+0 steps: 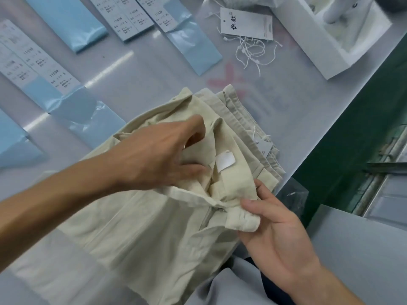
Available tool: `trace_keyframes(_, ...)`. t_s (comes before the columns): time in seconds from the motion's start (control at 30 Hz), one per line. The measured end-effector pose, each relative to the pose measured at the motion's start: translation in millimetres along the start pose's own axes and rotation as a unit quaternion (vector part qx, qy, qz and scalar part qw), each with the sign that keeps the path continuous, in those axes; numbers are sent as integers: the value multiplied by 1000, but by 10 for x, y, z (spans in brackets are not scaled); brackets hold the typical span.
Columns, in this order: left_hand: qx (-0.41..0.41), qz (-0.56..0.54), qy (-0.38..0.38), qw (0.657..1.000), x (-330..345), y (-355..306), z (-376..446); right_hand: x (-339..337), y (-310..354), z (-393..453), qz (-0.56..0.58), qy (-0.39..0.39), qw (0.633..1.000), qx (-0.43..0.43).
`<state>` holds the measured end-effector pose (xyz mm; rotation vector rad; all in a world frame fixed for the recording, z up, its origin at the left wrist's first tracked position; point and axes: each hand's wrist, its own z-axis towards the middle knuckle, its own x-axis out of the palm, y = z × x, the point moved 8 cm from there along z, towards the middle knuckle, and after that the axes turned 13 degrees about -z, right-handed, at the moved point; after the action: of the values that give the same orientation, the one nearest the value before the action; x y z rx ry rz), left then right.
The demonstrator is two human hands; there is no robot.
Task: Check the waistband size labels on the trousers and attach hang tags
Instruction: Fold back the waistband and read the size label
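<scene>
Head view is showing the left hand (158,157) spreading the beige trousers (141,234) open at the waist, its fingers curled into the cloth. Just right of those fingers the white size label (225,161) is lying exposed inside the waistband, slanting up to the right. Farther right, the right hand (273,230) is pinching the waistband's folded end.

Matt beige woven cotton-like trousers (136,234), smooth white fabric size label (225,161), glossy grey table top (136,69), shiny pale-blue plastic sleeves (193,49), matt white paper hang tag (246,24)
</scene>
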<state>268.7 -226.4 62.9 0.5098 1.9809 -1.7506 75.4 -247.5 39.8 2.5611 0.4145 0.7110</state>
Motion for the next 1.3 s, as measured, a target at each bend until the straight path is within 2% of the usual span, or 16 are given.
trace_keyframes(0.07, 101, 90, -30, 990, 28, -218, -41, 15, -11, 15, 6, 1, 1000, -2)
trace_keyframes(0.13, 228, 172, -9, 958, 147, -454, -104, 32, -15, 27, 2, 10, 1000, -7)
trace_keyframes(0.17, 247, 187, 15, 951, 204, -475, -111, 26, -9, 33, -4, 14, 1000, -10)
trace_keyframes(0.23, 190, 159, 59, 967, 256, -356, -83, 1, 9, 41, -14, 15, 1000, -11)
trace_keyframes(0.33, 78, 125, 73, 986, 288, -120, -47, -37, 16, 61, -28, 11, 1000, -1)
trace_keyframes(0.5, 78, 149, 37, 985, 293, -116, 49, -75, 13, 108, -58, 40, 997, -8)
trace_keyframes(0.6, 79, 134, 77, 985, 363, -98, 67, -18, 139, 125, -152, 68, 985, -33)
trace_keyframes(0.73, 14, 41, 151, 988, 455, 11, 19, -55, 250, 261, -327, -40, 943, -50)
trace_keyframes(0.87, -9, -56, 95, 994, 327, 2, 36, 99, 226, 296, -337, -37, 938, -72)
trace_keyframes(0.93, -12, -85, 96, 992, 307, -4, 27, 134, 194, 293, -347, -29, 935, -74)
trace_keyframes(1.03, -64, -212, 104, 970, 285, 103, -22, 139, 194, 288, -350, -36, 932, -80)
trace_keyframes(1.17, -154, -371, 114, 909, 258, 313, -117, 32, 257, 297, -323, -75, 940, -84)
trace_keyframes(1.23, -184, -404, 136, 886, 268, 367, -155, 9, 235, 308, -306, -71, 946, -76)
trace_keyframes(1.3, -202, -405, 153, 879, 274, 378, -182, 35, 210, 313, -301, -61, 949, -75)
